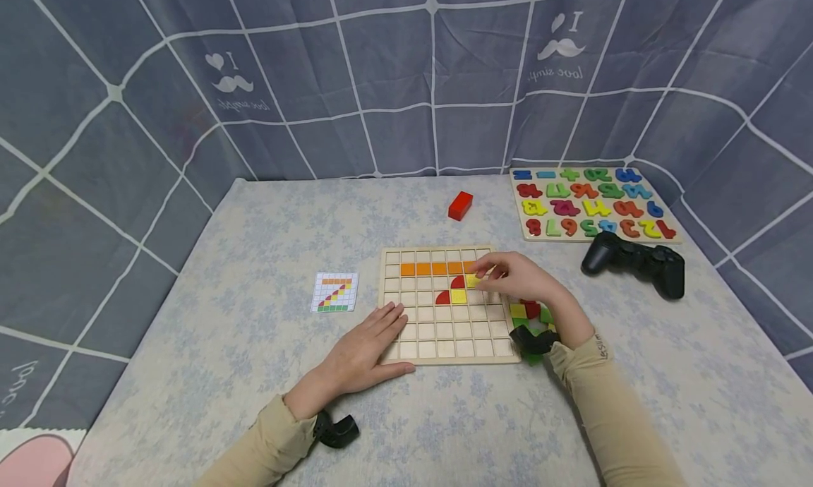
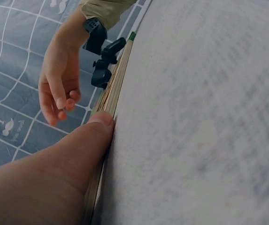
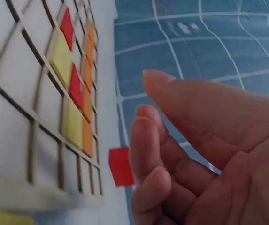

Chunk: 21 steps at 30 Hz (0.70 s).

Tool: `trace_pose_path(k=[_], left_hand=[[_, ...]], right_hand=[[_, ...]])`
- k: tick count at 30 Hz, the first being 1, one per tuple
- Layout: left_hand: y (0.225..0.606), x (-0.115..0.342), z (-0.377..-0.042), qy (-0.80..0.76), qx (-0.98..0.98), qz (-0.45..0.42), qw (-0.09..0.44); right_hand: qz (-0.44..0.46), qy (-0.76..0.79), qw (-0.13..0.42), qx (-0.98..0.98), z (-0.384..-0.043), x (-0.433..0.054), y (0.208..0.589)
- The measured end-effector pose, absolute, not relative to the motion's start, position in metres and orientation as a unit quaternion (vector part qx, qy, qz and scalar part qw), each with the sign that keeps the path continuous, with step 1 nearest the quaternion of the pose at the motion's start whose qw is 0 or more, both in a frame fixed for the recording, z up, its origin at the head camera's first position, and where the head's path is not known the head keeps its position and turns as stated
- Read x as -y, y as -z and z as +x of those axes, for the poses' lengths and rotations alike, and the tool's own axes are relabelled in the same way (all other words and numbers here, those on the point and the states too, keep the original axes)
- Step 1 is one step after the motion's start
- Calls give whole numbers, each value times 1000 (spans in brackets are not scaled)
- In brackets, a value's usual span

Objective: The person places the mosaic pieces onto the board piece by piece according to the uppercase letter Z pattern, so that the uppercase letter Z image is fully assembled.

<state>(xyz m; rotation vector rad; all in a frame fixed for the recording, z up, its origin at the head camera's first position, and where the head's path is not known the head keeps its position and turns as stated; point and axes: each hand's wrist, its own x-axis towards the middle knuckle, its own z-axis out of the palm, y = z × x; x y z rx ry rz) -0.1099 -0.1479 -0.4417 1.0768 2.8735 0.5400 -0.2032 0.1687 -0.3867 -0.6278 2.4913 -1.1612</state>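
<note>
My left hand [image 1: 362, 349] lies flat across the lower left corner of a wooden grid board [image 1: 438, 348], its thumb along the front edge. Over the board's upper right part hovers my right hand [image 1: 521, 279], fingers loosely bent. In the right wrist view nothing sits between its thumb and fingers [image 3: 146, 140]. Several orange squares [image 1: 422, 269] form a row in the grid. Below them sit two yellow squares [image 1: 458, 296] and two red quarter-circle pieces [image 1: 442, 298], stepping diagonally. A pattern card [image 1: 334, 292] left of the board shows orange, red, yellow and green cells.
Loose green, yellow and red pieces [image 1: 519, 310] lie right of the board, partly hidden by the right wrist. A red block [image 1: 460, 206] stands behind the board. At the back right are a number puzzle board [image 1: 552, 227] and a black game controller [image 1: 635, 261].
</note>
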Motion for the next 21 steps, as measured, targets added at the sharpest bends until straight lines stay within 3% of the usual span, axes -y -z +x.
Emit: trace_pose_path(k=[21], left_hand=[[442,148,-110,-172,-922,348,11]], right_hand=[[-174,460,288,-822,-213,-225,400]])
